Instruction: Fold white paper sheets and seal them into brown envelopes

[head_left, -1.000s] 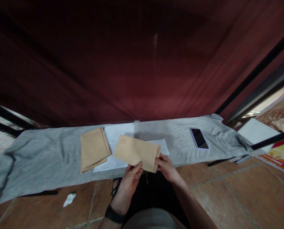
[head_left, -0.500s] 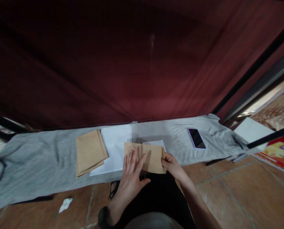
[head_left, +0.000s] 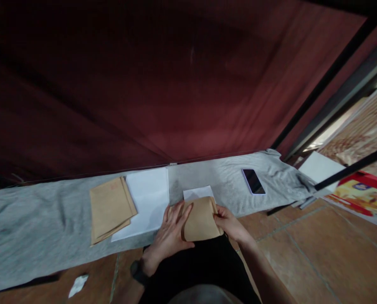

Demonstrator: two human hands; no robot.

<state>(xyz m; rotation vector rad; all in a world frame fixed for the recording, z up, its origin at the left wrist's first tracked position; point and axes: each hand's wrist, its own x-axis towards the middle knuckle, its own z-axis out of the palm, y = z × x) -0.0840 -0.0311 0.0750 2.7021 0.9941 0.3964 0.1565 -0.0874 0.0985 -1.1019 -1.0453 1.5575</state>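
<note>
A brown paper envelope (head_left: pixel 201 221) lies before me near the front edge of the cloth-covered surface, its middle bowed slightly upward. My right hand (head_left: pixel 229 223) pinches its right edge between thumb and fingers. Spread fingers of my left hand (head_left: pixel 173 231) rest at its left side, the thumb pointing toward the lower edge. Behind the envelope, a piece of white paper (head_left: pixel 198 192) shows partly. To the left, several brown envelopes (head_left: pixel 111 207) are stacked, overlapping larger white sheets (head_left: pixel 152 196).
A grey cloth (head_left: pixel 65 228) covers the long narrow surface, backed by a dark red sheet (head_left: pixel 188 105). A phone (head_left: pixel 254 181) lies at the right. Beyond are black bars (head_left: pixel 349 166) and a red printed box (head_left: pixel 365 192). A crumpled white scrap (head_left: pixel 78 285) lies on the tiled floor.
The envelope's left edge has moved rightward and its middle now bulges. My left hand remains spread at its left side; my right hand keeps its pinch. The view has shifted slightly.
</note>
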